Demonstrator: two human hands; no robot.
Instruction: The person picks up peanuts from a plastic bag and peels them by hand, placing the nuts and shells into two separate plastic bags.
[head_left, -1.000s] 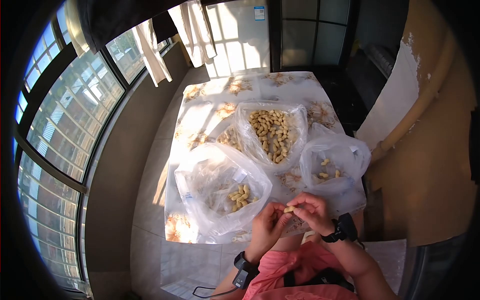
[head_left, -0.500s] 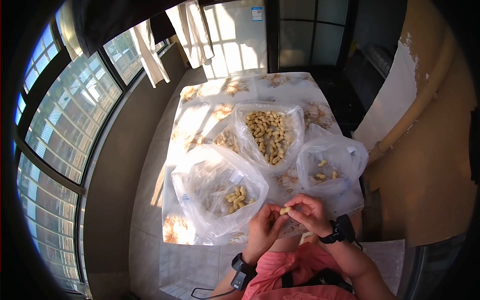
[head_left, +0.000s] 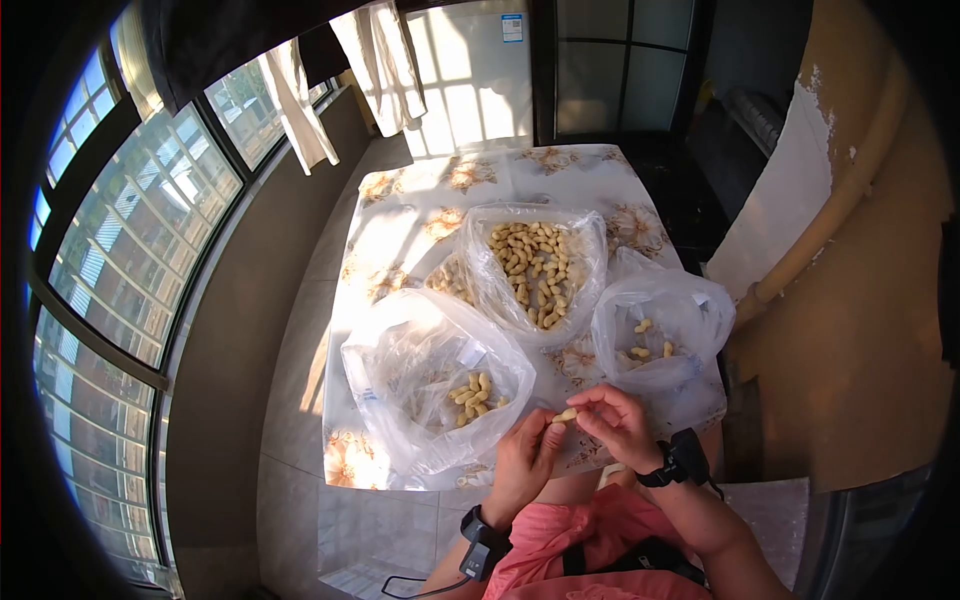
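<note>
In front of me, at the near edge of the table, an unshelled peanut (head_left: pixel 565 415) is held up between my two hands. My left hand (head_left: pixel 525 462) pinches one end with thumb and fingers. The thumb and index finger of my right hand (head_left: pixel 618 428) close on the other end. Left of my hands, an open clear plastic bag (head_left: pixel 400 340) has several peanuts (head_left: pixel 470 398) in it. To the right, a smaller bag (head_left: pixel 700 300) contains a few peanuts (head_left: pixel 641 352). A middle bag (head_left: pixel 480 270) farther back holds a large heap of peanuts (head_left: pixel 530 265).
The table (head_left: pixel 510 180) wears a flowered cloth. More peanuts (head_left: pixel 450 280) show through plastic beside the middle bag. Barred windows (head_left: pixel 150 220) line the left wall, and a brown panel with a pipe (head_left: pixel 830 220) stands on the right.
The peanut has shifted slightly left and up, toward my left hand, and my left thumb now presses beside it. My right fingers have straightened a little. The bags stay where they were.
</note>
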